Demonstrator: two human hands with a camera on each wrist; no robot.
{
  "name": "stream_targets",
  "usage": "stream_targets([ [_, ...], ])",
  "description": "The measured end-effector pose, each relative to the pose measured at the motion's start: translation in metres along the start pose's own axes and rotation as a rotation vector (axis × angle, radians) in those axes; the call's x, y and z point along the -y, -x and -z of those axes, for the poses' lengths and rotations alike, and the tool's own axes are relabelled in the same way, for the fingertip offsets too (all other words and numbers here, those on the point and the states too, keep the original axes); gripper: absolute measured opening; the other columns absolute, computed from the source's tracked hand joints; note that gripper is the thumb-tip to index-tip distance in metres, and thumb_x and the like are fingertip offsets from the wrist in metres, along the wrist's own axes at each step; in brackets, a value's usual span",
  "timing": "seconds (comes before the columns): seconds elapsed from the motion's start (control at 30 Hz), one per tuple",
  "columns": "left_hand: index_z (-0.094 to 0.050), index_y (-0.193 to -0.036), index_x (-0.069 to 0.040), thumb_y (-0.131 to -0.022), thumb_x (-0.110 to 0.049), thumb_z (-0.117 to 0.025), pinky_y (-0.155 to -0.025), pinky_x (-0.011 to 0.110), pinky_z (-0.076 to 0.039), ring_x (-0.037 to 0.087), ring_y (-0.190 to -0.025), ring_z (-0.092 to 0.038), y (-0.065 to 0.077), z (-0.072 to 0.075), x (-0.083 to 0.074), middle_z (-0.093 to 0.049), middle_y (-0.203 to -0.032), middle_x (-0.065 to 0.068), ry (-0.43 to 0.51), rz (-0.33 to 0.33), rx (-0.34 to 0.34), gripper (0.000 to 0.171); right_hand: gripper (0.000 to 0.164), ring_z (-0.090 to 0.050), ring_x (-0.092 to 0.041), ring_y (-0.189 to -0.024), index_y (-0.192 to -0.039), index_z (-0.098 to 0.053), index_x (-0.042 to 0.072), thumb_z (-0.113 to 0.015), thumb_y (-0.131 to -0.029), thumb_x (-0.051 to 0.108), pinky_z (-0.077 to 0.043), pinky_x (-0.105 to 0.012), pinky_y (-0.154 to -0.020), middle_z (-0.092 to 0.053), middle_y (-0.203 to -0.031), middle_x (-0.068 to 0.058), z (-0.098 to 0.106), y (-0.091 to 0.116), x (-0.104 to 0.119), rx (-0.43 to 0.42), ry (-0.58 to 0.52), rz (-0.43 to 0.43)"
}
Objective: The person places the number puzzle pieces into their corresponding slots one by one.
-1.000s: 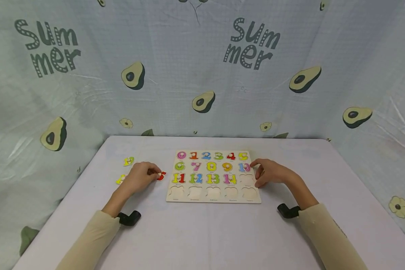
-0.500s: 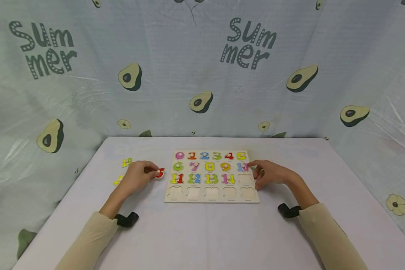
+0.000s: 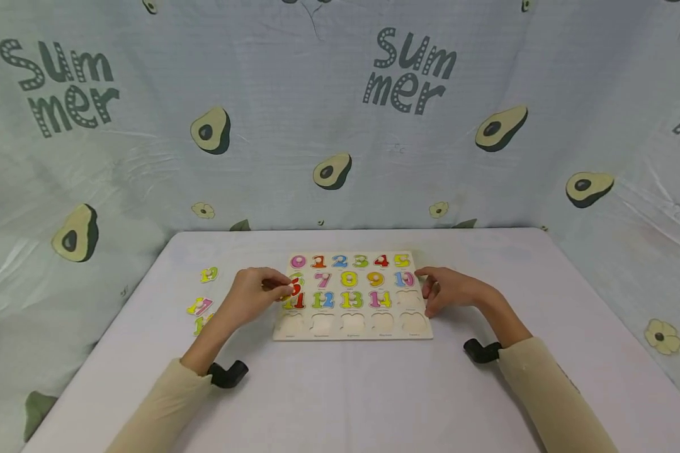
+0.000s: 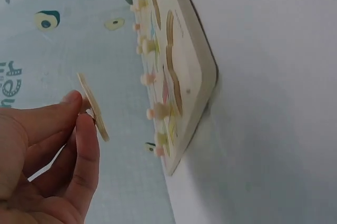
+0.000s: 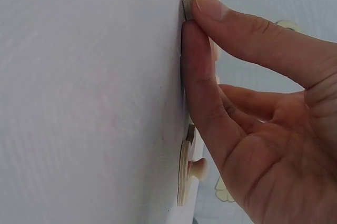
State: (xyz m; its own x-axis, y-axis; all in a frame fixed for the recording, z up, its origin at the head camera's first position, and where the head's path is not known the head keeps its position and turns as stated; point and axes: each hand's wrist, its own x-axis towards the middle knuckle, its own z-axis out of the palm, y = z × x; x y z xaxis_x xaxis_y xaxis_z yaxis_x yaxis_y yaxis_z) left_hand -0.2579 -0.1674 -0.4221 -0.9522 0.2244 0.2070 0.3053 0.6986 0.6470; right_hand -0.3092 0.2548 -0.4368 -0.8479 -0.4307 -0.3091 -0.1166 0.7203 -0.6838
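Observation:
My left hand [image 3: 255, 292] pinches a puzzle piece with a red number 5 [image 3: 296, 288] showing; its thumb and fingertip grip the small knob on the piece. In the left wrist view the wooden piece [image 4: 93, 107] is seen edge-on, tilted and raised off the number puzzle board [image 4: 195, 69]. From above, it overlaps the green 6 and the 11 at the board's left side. My right hand [image 3: 452, 290] touches the right edge of the puzzle board [image 3: 340, 330], thumb and index finger set apart along that edge. Its other fingers are bent inward.
Several loose number pieces lie left of the board, among them a yellow-green one [image 3: 209, 274] and a pink-and-yellow one [image 3: 200, 306]. On the board, pieces 0 to 14 sit in rows above a bottom row of bare recesses. A patterned cloth [image 3: 272, 126] hangs behind the table.
My left hand has carried the red piece rightward, from beside the board to over its left side. The right hand stays at the board's edge. The view has shifted slightly.

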Motion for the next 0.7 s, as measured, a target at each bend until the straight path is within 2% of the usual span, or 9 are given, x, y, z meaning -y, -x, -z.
stream_targets([
  [0.27, -0.08, -0.095, -0.006, -0.089, -0.014, -0.08, -0.066, 0.022, -0.054, 0.01, -0.071, -0.065, -0.012, -0.025, -0.027, -0.077, -0.083, 0.002, 0.052, -0.086, 0.046, 0.011, 0.096, -0.057, -0.021, -0.093, -0.156, -0.034, -0.003, -0.088, -0.077, 0.006, -0.048, -0.031, -0.083, -0.057, -0.106, -0.011, 0.0, -0.003, 0.001, -0.017, 0.012, -0.008],
  [0.5, -0.081, -0.093, -0.008, -0.088, -0.016, -0.081, -0.068, 0.023, -0.054, 0.009, -0.075, -0.064, -0.033, -0.041, -0.049, -0.076, -0.082, -0.001, 0.006, -0.166, 0.101, 0.009, 0.096, -0.056, -0.021, -0.093, -0.155, -0.035, -0.003, -0.088, -0.077, 0.005, -0.047, -0.031, -0.083, -0.057, -0.105, -0.011, 0.0, -0.001, -0.001, -0.027, 0.019, -0.012],
  [0.7, -0.08, -0.092, -0.007, -0.089, -0.016, -0.08, -0.066, 0.022, -0.054, 0.006, -0.069, -0.064, -0.047, -0.055, -0.064, -0.077, -0.081, 0.0, -0.003, -0.211, 0.174, 0.01, 0.095, -0.056, -0.022, -0.097, -0.155, -0.035, -0.002, -0.088, -0.077, 0.007, -0.045, -0.033, -0.084, -0.058, -0.107, -0.011, 0.0, -0.002, -0.004, -0.017, 0.037, -0.005],
])
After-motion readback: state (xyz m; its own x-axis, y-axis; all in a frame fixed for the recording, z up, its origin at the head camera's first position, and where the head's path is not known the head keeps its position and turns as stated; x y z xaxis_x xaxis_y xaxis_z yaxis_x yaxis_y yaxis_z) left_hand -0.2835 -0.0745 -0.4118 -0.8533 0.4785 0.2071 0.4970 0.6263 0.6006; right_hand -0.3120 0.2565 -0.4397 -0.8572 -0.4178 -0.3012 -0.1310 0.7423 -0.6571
